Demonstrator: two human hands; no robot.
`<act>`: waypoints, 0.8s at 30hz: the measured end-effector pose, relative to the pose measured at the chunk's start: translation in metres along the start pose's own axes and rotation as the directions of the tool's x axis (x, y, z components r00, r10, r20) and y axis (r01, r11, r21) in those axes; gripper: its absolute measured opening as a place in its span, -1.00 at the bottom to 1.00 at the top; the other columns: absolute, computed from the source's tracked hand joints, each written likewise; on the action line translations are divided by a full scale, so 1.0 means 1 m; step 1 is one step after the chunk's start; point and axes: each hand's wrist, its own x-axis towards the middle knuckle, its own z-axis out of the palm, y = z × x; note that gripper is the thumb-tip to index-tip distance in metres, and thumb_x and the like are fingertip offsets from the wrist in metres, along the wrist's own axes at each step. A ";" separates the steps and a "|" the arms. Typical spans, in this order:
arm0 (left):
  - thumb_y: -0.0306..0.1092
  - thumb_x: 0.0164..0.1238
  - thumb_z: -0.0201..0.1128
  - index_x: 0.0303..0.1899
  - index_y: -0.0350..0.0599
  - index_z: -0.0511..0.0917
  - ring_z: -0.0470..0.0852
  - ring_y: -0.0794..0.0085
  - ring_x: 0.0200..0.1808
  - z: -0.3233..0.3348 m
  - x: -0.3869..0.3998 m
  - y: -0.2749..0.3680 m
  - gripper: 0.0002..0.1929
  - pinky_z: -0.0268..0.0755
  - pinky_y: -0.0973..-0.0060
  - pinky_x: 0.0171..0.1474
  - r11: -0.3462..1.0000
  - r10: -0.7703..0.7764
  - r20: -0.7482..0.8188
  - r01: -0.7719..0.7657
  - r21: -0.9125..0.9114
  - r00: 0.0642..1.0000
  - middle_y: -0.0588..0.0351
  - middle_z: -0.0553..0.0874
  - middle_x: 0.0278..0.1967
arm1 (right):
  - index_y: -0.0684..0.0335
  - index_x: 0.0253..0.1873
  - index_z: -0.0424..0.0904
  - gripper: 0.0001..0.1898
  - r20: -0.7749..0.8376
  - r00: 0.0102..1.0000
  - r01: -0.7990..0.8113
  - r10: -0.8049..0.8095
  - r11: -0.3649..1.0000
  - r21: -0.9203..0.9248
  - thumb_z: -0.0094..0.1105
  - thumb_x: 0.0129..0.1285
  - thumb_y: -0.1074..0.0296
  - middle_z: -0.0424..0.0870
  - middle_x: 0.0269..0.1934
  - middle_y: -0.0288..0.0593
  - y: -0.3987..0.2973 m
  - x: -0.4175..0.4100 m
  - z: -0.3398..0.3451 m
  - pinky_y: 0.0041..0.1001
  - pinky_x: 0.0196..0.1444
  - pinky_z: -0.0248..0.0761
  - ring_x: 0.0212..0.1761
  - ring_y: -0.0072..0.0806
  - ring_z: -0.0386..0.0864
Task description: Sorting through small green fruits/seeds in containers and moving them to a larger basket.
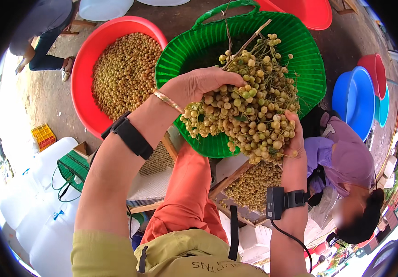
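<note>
A large bunch of small round yellow-green fruits on stems is held between my two hands, over a green woven plastic basket. My left hand grips the bunch at its upper left, thumb across the fruits, beside bare brown twigs that point up. My right hand holds the bunch from its lower right side, its fingers partly hidden by fruits. Dark, shaded contents lie inside the basket and cannot be made out.
Left of the basket stands a red basin full of loose fruits. Below, a wooden-framed tray holds more loose fruits. A person in purple is close on the right, near a blue basin. Another person stands at upper left.
</note>
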 end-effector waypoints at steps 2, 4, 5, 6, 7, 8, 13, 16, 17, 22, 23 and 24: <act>-0.20 0.09 0.23 -0.14 -0.33 0.55 0.69 0.43 -0.34 0.004 -0.039 0.005 -0.62 0.60 0.51 -0.21 1.000 -0.027 -0.030 0.026 -0.005 0.999 0.00 0.68 -0.25 | 0.33 -0.06 0.50 -0.56 -0.044 0.999 -0.002 0.000 0.999 -0.035 0.08 0.17 0.03 0.64 -0.23 -0.10 0.006 -0.028 0.026 -0.30 -0.16 0.57 -0.24 -0.32 0.63; -0.22 0.09 0.22 -0.13 -0.32 0.54 0.69 0.44 -0.33 0.011 -0.081 0.004 -0.62 0.60 0.53 -0.21 1.000 -0.011 -0.062 0.010 -0.024 0.998 0.01 0.68 -0.25 | 0.33 -0.07 0.49 -0.56 -0.007 0.999 0.048 -0.049 0.997 -0.052 0.10 0.16 0.03 0.64 -0.24 -0.12 0.020 -0.057 0.052 -0.31 -0.17 0.56 -0.25 -0.34 0.63; -0.22 0.09 0.22 -0.12 -0.31 0.54 0.69 0.44 -0.33 0.019 -0.107 -0.006 -0.62 0.59 0.53 -0.21 0.999 0.014 -0.089 -0.017 -0.031 0.996 0.02 0.68 -0.26 | 0.33 -0.07 0.49 -0.56 -0.025 0.999 0.025 -0.028 0.994 -0.105 0.10 0.15 0.03 0.64 -0.25 -0.13 0.031 -0.072 0.063 -0.32 -0.17 0.56 -0.25 -0.35 0.63; -0.22 0.10 0.22 -0.11 -0.31 0.53 0.69 0.44 -0.32 0.025 -0.131 -0.014 -0.62 0.59 0.54 -0.20 0.999 0.009 -0.128 -0.014 -0.038 0.992 0.03 0.68 -0.26 | 0.33 -0.07 0.49 -0.56 -0.034 0.999 0.031 -0.036 0.990 -0.139 0.11 0.14 0.03 0.63 -0.25 -0.14 0.044 -0.086 0.073 -0.33 -0.18 0.56 -0.25 -0.36 0.63; -0.22 0.10 0.21 -0.10 -0.30 0.53 0.68 0.45 -0.31 0.029 -0.156 -0.024 -0.62 0.59 0.54 -0.20 0.997 0.050 -0.152 -0.058 -0.053 0.987 0.04 0.68 -0.25 | 0.32 -0.07 0.49 -0.56 -0.060 0.997 0.033 -0.044 0.984 -0.174 0.12 0.13 0.03 0.63 -0.26 -0.15 0.058 -0.099 0.083 -0.34 -0.19 0.56 -0.25 -0.36 0.62; -0.23 0.10 0.21 -0.09 -0.30 0.52 0.68 0.45 -0.30 0.032 -0.185 -0.038 -0.62 0.59 0.54 -0.21 0.995 0.057 -0.192 -0.072 -0.069 0.980 0.05 0.68 -0.25 | 0.34 0.05 0.44 -0.53 -0.087 0.994 -0.073 0.061 0.987 -0.142 0.06 0.18 0.07 0.63 -0.16 -0.06 0.073 -0.110 0.092 -0.28 -0.10 0.55 -0.19 -0.28 0.63; -0.40 0.06 0.22 -0.11 -0.24 0.52 0.65 0.33 -0.16 0.022 -0.300 -0.123 -0.69 0.53 0.38 -0.09 0.941 0.101 -0.445 -0.231 -0.248 0.890 -0.04 0.63 -0.14 | 0.39 0.06 0.42 -0.48 0.125 0.980 -0.102 0.154 0.932 -0.348 0.07 0.11 0.09 0.63 -0.17 -0.09 0.152 -0.133 0.135 -0.37 -0.11 0.54 -0.22 -0.34 0.63; -0.61 -0.14 0.28 -0.20 -0.28 0.53 0.58 0.02 -0.07 0.000 -0.349 -0.198 -0.67 0.41 0.28 0.02 0.956 0.280 -0.538 -0.280 0.083 0.795 -0.15 0.60 -0.11 | 0.37 0.06 0.43 -0.59 0.245 0.953 -0.084 0.181 0.930 -0.359 0.13 0.10 0.33 0.58 -0.14 -0.16 0.208 -0.125 0.149 -0.49 -0.10 0.51 -0.18 -0.48 0.59; -0.63 -0.17 0.28 -0.23 -0.28 0.54 0.57 -0.02 -0.06 -0.004 -0.360 -0.227 -0.67 0.40 0.27 0.03 0.966 0.222 -0.608 -0.257 0.032 0.763 -0.17 0.59 -0.10 | 0.37 0.07 0.42 -0.59 0.303 0.938 -0.036 0.168 0.918 -0.396 0.12 0.12 0.36 0.57 -0.11 -0.17 0.229 -0.120 0.151 -0.50 -0.09 0.49 -0.15 -0.50 0.57; -0.54 -0.18 0.27 -0.01 -0.30 0.47 0.57 0.12 0.01 -0.023 -0.408 -0.362 -0.48 0.45 0.30 0.04 0.961 0.271 -0.677 -0.156 0.227 0.684 -0.15 0.57 -0.01 | 0.36 0.10 0.43 -0.58 0.435 0.780 -0.222 0.450 0.849 -0.480 0.15 0.15 0.35 0.54 -0.01 -0.19 0.330 -0.080 0.143 -0.52 0.04 0.39 -0.03 -0.52 0.48; -0.47 -0.16 0.27 0.09 -0.32 0.41 0.57 0.18 0.03 -0.023 -0.407 -0.386 -0.40 0.47 0.32 0.05 0.798 -0.086 -0.684 -0.361 -0.483 0.724 -0.12 0.56 0.01 | 0.35 0.12 0.44 -0.59 0.425 0.740 -0.289 0.522 0.817 -0.499 0.14 0.17 0.37 0.56 -0.05 -0.25 0.350 -0.067 0.137 -0.53 0.10 0.33 -0.01 -0.56 0.46; -0.37 -0.09 0.25 0.18 -0.37 0.28 0.57 0.26 0.02 -0.026 -0.405 -0.408 -0.32 0.48 0.35 0.05 0.801 -0.072 -0.699 -0.376 -0.466 0.712 -0.08 0.54 0.05 | 0.35 0.18 0.36 -0.49 0.409 0.721 -0.294 0.560 0.781 -0.551 0.17 0.15 0.28 0.50 0.03 -0.15 0.369 -0.052 0.130 -0.47 0.14 0.31 0.05 -0.46 0.44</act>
